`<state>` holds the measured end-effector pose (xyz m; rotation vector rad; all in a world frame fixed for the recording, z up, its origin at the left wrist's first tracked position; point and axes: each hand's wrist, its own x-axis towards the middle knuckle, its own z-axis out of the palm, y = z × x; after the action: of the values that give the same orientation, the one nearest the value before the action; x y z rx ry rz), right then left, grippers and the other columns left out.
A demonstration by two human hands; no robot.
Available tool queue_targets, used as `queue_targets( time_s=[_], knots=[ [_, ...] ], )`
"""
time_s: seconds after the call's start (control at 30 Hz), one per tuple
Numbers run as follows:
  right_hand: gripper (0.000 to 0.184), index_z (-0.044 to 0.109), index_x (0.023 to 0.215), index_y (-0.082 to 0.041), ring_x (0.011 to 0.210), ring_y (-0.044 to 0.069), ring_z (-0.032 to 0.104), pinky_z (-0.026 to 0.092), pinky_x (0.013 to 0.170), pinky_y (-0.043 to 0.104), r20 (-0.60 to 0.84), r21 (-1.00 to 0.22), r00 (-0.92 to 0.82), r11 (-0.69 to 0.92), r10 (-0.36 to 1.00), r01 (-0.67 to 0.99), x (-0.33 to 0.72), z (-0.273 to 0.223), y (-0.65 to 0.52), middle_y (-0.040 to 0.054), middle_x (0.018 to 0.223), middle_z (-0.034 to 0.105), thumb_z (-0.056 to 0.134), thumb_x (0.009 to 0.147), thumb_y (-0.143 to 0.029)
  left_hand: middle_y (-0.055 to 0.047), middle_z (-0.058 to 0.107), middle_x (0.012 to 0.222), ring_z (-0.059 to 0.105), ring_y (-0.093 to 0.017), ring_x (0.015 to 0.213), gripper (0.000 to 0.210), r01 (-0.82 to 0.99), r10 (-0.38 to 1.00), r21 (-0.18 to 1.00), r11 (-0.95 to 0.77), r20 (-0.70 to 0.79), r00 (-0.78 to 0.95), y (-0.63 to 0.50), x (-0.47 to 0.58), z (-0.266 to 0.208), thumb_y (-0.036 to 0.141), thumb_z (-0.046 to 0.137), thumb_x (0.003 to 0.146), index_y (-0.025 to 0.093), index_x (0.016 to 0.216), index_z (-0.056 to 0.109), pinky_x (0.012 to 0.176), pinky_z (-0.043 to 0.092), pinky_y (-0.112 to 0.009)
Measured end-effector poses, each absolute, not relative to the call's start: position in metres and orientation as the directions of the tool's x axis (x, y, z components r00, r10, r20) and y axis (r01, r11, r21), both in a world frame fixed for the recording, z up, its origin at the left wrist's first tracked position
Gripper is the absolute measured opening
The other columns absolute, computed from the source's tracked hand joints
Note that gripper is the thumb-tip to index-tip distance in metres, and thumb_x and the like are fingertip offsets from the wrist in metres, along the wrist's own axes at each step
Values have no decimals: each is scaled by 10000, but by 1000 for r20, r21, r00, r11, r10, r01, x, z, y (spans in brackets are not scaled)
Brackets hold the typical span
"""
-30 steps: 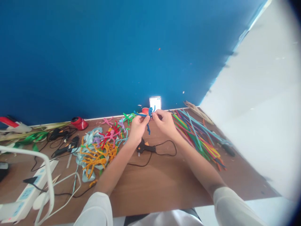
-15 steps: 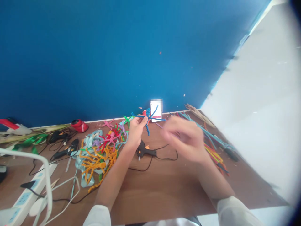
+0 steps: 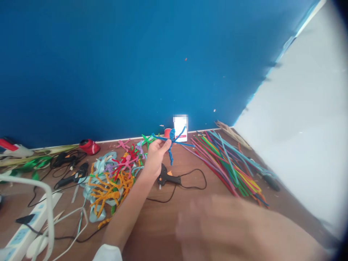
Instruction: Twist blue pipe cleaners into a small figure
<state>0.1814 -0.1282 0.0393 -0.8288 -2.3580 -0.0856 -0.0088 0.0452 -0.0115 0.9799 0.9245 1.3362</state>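
Between thumb and fingers, my left hand (image 3: 159,154) pinches a blue pipe-cleaner figure (image 3: 172,135) by its middle. The figure has a coiled head, a twisted lower end, and thin stems sticking out to both sides. My right hand (image 3: 217,224) is low in front of me over the table, apart from the figure; motion smears its fingers. A black glue gun (image 3: 167,177) lies below the figure with its cord looped to the right. Behind the figure stand a bright phone screen (image 3: 181,127) and a red spool (image 3: 167,132).
Loose coloured pipe cleaners (image 3: 225,159) lie at the right. Orange, pink, red and purple pipe-cleaner figures (image 3: 111,192) pile on pale blue ribbon (image 3: 98,214) at left. Further left are a power strip (image 3: 32,221), a white metal frame (image 3: 50,206) and another glue gun (image 3: 72,177).
My right hand has moved away from the figure, down and toward me, uncovering the pipe cleaners at the right. My left hand still holds the blue figure in nearly the same place.
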Motion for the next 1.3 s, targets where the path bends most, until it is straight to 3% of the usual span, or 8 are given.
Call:
queue_targets(
  time_s=[0.13,0.23,0.47,0.73,0.97,1.07,1.17,1.3],
  knots=[
    [303,688,1234,-292,1157,252,635,522,937,439,616,-29,-557,723,557,690,177,51,-40,56,1324,686,565,964,-229,-11,662,671,601,-125,687,352,-365,997,930,47,-23,70,37,-9,-6,430,890,665,142,754,708,646,429,-233],
    [230,665,1197,-221,1178,282,598,452,927,449,630,97,-553,651,545,753,178,47,0,87,1314,687,570,989,-249,-1,631,642,528,-85,601,359,-427,991,898,108,-61,121,32,-9,-3,411,909,641,134,717,695,591,408,-214],
    [146,671,1064,-209,1015,210,642,392,818,377,681,193,-580,655,447,731,176,25,19,38,1129,759,545,1006,-165,-26,651,688,521,-68,587,381,-473,960,843,258,-168,224,32,-10,-1,364,932,601,101,763,709,550,409,-186],
    [200,706,1082,-242,888,158,684,367,708,324,656,-118,-570,814,494,569,191,14,37,3,956,778,544,999,-159,-4,616,686,519,-67,601,350,-520,969,821,236,-156,194,31,-4,-6,316,925,615,109,753,680,562,406,-187],
    [168,720,1069,-232,815,176,637,344,722,352,687,46,-553,731,471,681,194,16,41,27,935,776,583,984,-184,2,602,680,523,-80,626,292,-520,969,825,220,-124,214,43,1,-9,313,888,678,126,747,675,598,397,-214],
    [129,710,938,-218,804,174,604,343,770,360,728,-100,-444,722,523,685,186,13,45,23,849,744,591,985,-227,-5,625,693,545,-96,657,298,-511,980,847,145,-51,192,50,6,-10,345,878,696,143,696,659,635,412,-231],
    [243,636,752,-197,711,152,539,339,712,334,710,-456,-197,656,676,602,177,9,50,6,719,647,602,968,-302,-10,657,711,567,-111,682,294,-456,989,890,0,66,129,60,12,-10,376,879,692,157,713,683,670,434,-244],
    [339,513,641,-204,528,97,361,280,559,278,337,-940,19,336,941,64,166,5,58,-54,560,446,648,896,-382,-25,701,744,604,-134,701,232,-268,956,919,-289,291,-33,75,19,-8,376,846,731,178,780,736,681,465,-261]
  ],
)
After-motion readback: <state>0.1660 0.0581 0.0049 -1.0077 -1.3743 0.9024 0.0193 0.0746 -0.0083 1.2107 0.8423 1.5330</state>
